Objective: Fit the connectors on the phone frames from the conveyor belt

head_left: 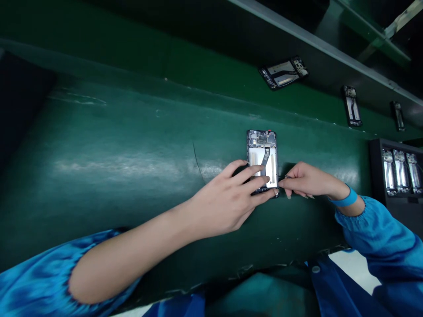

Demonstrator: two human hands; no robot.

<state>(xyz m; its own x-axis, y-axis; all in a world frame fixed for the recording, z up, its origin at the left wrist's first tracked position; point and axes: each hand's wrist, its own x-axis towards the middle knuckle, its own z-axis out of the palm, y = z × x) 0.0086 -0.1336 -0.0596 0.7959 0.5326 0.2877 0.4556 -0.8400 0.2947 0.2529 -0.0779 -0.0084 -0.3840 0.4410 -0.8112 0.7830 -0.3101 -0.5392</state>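
Observation:
An opened smartphone [262, 154] lies on the green mat, its circuit board at the far end and a dark ribbon cable running down its silvery middle. My left hand [228, 196] rests over the near part of the phone with its fingers spread; its thumb is hidden. At the phone's lower right edge, my right hand [302, 179] is closed in a pinch. A small dark sliver shows by those fingers, too small to name.
Opened phones lie on the raised green ledge: one [284, 72] behind, another [352, 105] to the right, a third [398, 116] farther off. A dark tray [376, 163] at right holds several more. A thin dark line [197, 160] marks the green mat [132, 132].

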